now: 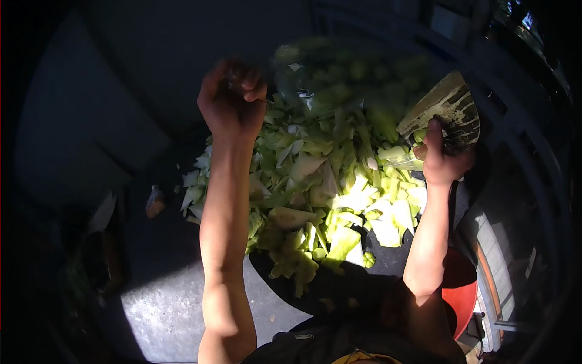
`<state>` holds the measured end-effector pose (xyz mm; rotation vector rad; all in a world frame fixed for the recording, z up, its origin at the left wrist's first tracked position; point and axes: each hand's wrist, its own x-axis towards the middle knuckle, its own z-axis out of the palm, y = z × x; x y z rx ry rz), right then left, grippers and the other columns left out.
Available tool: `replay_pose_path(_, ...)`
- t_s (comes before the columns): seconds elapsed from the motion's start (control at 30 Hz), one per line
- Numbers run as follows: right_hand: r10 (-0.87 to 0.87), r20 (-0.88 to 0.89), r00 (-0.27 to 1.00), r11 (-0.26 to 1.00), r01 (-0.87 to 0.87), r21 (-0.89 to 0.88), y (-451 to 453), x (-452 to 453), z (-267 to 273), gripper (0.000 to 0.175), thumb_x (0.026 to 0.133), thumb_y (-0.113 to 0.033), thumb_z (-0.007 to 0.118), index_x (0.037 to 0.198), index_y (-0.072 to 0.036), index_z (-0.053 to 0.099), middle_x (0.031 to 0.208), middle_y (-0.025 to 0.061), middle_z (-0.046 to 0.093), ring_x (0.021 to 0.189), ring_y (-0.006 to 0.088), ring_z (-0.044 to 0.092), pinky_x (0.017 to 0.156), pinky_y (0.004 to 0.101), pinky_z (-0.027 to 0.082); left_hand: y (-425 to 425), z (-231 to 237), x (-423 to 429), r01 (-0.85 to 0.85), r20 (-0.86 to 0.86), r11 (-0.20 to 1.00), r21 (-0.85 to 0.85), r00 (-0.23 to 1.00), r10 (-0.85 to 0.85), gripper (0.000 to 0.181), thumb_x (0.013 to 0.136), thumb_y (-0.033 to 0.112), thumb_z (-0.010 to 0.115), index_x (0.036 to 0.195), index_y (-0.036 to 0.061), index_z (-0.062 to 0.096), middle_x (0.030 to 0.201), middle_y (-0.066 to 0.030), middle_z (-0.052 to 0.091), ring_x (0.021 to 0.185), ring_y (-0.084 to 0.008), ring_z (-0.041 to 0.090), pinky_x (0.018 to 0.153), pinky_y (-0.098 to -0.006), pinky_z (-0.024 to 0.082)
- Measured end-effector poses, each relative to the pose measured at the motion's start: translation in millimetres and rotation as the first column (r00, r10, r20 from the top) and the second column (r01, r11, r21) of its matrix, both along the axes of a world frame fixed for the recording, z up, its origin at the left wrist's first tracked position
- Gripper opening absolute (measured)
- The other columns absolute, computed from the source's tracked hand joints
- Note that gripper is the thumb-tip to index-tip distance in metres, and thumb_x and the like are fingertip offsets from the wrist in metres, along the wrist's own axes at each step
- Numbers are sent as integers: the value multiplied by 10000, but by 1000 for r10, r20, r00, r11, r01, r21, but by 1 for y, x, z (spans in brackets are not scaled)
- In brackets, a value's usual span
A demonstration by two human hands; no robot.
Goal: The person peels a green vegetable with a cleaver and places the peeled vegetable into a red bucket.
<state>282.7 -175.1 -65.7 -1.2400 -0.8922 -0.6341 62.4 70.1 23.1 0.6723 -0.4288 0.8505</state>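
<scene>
My left hand (234, 98) is raised on the far side, with its fingers curled at the edge of a clear plastic bag (309, 98). The bag is dim and blurred and appears to hold green pieces. In my right hand (448, 157) is a worn, curved scoop-like piece (454, 109), dark with pale streaks, my thumb pressed on its inner side. A few green bits show by the thumb. Below and between my arms spreads a large heap of cut pale-green vegetable pieces (313, 168), perhaps chayote or gourd. Sunlight strikes its right part.
The heap lies on a dark tabletop (159, 314). A small wrapped item (155, 202) sits to the left. At lower right, beside my forearm, is a red basin or stool (459, 295). Dark metal bars (527, 150) run along the right.
</scene>
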Motion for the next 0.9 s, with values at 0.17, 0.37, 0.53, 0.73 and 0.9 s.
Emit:
replay_pose_path(0.17,47,33,998,996,-50,76,8,-1,-3,121,851,-49,702,925,11,628,669,28,620,535,84,575,516,220,438,-9,-28,25,-89,-507,639,764,530,680,160,898,127,639,953,-23,656,754,-84,647,603,-175,623,557,-300,488)
replay_pose_path(0.37,63,15,998,995,-64,74,7,-2,0,117,838,-56,724,888,2,636,691,22,634,549,76,575,542,224,443,-28,-84,95,304,-278,146,942,457,845,325,835,191,680,1103,7,669,953,-137,708,854,-273,681,788,-370,535)
replay_pose_path(0.53,39,81,996,996,-46,81,9,-2,4,127,838,-51,726,909,-3,632,705,27,635,531,79,574,520,221,440,17,-113,151,18,428,-448,894,264,864,508,778,208,679,1250,43,593,1193,-196,633,1078,-342,616,936,-424,496)
replay_pose_path(0.73,49,63,997,996,-53,73,3,-2,4,129,836,-39,722,919,2,631,699,26,637,499,77,567,479,218,432,42,-88,174,379,15,-135,916,303,953,654,717,307,727,1303,71,558,1179,-201,650,1097,-350,622,949,-438,497)
replay_pose_path(0.9,127,42,991,990,-129,58,6,-14,11,157,834,-77,733,950,8,669,790,48,694,649,107,636,606,239,478,67,-94,174,530,-161,-10,848,274,948,622,687,349,745,1238,88,623,1127,-180,682,1058,-352,646,923,-425,513)
